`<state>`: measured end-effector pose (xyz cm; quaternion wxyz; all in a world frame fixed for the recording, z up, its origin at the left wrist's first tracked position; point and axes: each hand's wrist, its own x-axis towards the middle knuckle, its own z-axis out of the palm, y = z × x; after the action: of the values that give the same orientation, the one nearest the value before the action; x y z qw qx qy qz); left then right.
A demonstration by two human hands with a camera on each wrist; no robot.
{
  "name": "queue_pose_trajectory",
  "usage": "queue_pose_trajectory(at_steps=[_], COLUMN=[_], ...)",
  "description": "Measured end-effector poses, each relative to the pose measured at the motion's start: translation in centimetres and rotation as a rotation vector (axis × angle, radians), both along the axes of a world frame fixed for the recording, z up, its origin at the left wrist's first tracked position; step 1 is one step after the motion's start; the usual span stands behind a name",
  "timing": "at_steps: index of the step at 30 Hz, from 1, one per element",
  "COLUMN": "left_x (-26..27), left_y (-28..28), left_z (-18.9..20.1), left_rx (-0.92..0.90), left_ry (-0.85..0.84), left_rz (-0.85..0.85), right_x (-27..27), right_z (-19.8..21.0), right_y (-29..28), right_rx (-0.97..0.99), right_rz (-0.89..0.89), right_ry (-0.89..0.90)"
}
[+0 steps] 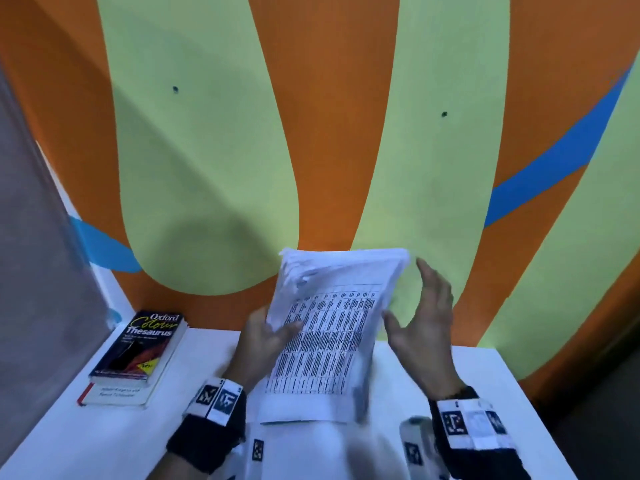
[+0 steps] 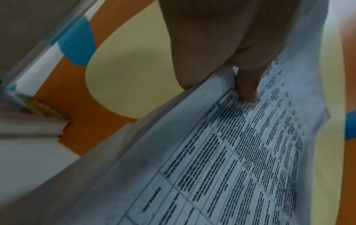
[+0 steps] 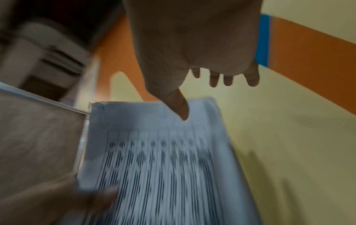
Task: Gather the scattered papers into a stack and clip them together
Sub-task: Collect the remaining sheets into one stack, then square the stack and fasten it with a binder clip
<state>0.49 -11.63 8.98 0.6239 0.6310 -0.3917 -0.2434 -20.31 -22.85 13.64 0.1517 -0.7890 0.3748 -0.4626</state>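
Papers point(image 1: 325, 344) at lower centre, pinched only by the left hand point(image 1: 266, 336) while the right hand point(image 1: 420, 317) hovers spread, could fan apart and slip.

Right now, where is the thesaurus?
In the head view the thesaurus lies at the table's far left corner, atop another book, left of the left hand holding the papers.

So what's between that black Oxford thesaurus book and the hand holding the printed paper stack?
Only bare white tabletop separates the thesaurus from the left hand gripping the paper stack, seen in the head view.
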Motion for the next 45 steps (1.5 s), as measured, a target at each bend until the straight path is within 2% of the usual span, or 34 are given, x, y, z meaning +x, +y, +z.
queue_pose_trajectory(at_steps=[2,4,5,7,9,12,13,14,16,18,19,20,23,25,27,31,38,41,45], left_x=[0.1,0.1,-0.1,-0.1,0.9,3.8,4.8,5.0,4.9,4.3,4.0,3.9,4.1,3.8,3.3,2.8,2.7,3.5,3.6], left_y=[-0.1,-0.4,-0.5,-0.5,0.5,2.8,3.6,4.3,4.9,4.8,4.8,4.6,4.0,3.7,3.8,3.6,3.9,4.0,4.0], left_z=[1.1,1.9,2.6,3.3,3.2,1.5,0.7,0.3,-0.1,-0.3,-0.1,0.1,0.0,-0.4,-1.4,-5.3,-5.4,-6.4,-6.5], left_rx=[-0.030,-0.030,-0.028,-0.019,0.017,0.061,0.054,0.036,-0.050,-0.138,-0.137,-0.122,-0.072,-0.101,-0.110,0.036,-0.023,0.041,0.040], left_ry=[-0.077,-0.140,-0.170,-0.219,-0.264,-0.319,-0.267,-0.179,0.039,0.212,0.230,0.212,0.062,0.003,-0.032,-0.043,-0.019,0.049,0.013], left_rz=[-0.075,-0.129,-0.143,-0.150,-0.110,0.219,0.330,0.364,0.263,0.110,0.087,0.106,0.310,0.376,0.383,0.363,0.342,0.300,0.297], right_x=[0.4,1.5,1.9,2.1,1.5,-0.8,-1.6,-2.2,-2.8,-3.0,-3.0,-3.0,-3.0,-3.0,-3.1,-3.2,-3.1,-3.6,-3.4], right_z=[4.6,7.4,8.0,8.2,7.6,5.5,4.5,3.7,1.9,-0.2,-1.0,-1.5,-2.8,-4.2,-6.1,-9.8,-9.8,-10.2,-10.9], right_y=[-0.1,-0.6,-0.9,-1.2,-1.6,-2.9,-3.2,-3.2,-2.8,-2.2,-1.9,-1.5,-0.6,-0.2,0.2,1.6,0.9,0.6,0.2], right_rx=[-0.196,-0.166,-0.123,-0.017,0.075,0.202,0.270,0.337,0.444,0.494,0.498,0.493,0.454,0.410,0.386,0.466,0.470,0.488,0.515], right_rz=[0.087,0.213,0.283,0.402,0.436,0.393,0.388,0.403,0.399,0.350,0.320,0.293,0.245,0.187,0.139,0.088,0.086,0.108,0.129], right_ry=[0.187,0.377,0.414,0.361,0.229,-0.052,-0.162,-0.272,-0.384,-0.408,-0.394,-0.393,-0.387,-0.356,-0.325,-0.340,-0.390,-0.354,-0.369])
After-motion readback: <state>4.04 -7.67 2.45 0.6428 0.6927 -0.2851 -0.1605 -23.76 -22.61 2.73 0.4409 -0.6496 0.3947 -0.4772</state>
